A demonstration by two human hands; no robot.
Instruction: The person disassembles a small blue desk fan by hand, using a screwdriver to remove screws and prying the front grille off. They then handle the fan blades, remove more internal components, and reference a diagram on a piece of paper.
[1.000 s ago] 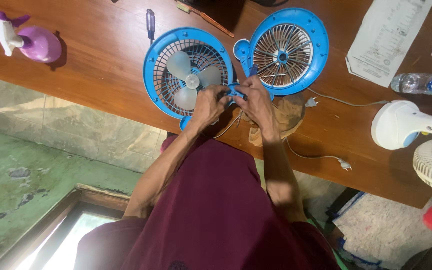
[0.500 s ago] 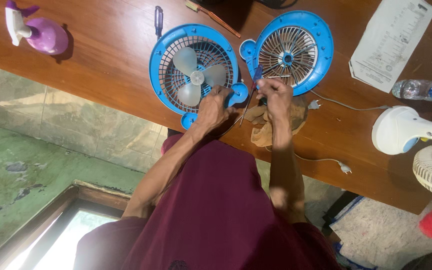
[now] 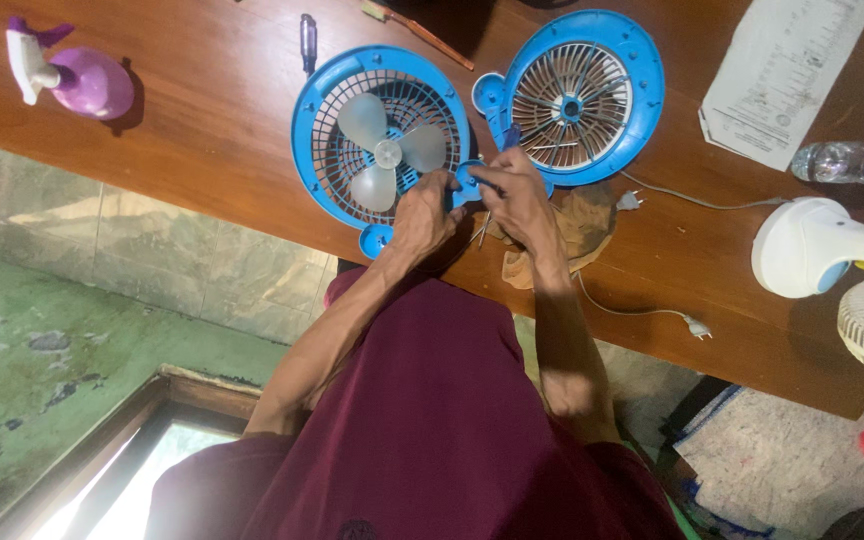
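— So, going from the left, what is lying on the table?

— Far left, a purple spray bottle point(image 3: 82, 80) is lying on its side on the wooden table point(image 3: 202, 130). Next, a small dark screwdriver point(image 3: 307, 40) is resting near the far edge, well apart from my hands. Then the blue fan half with the blades point(image 3: 380, 150) is lying flat, grille facing up.

— And your hands?

— My left hand point(image 3: 424, 215) is pressing on the near right rim of that bladed half, fingers curled over it, gripping the edge. My right hand point(image 3: 514, 195) is sitting just beside it, pinched around a thin tool point(image 3: 485, 222) whose tip is pointing down toward me. I cannot tell exactly what kind of tool it is.

— Where is the joint you are working at?

— Right between the two hands. The small blue tab point(image 3: 467, 182) is sticking out from the bladed half toward the second half, the blue fan cover point(image 3: 580, 95), which is lying just right of it and slightly farther from me. Both hands are touching that spot; the right one is nearer the cover.

— Further right?

— A brown cloth point(image 3: 572, 235) is lying under my right wrist, a grey cord with a plug point(image 3: 697, 325) is trailing past it, and a white fan point(image 3: 822, 245) is standing at the edge.
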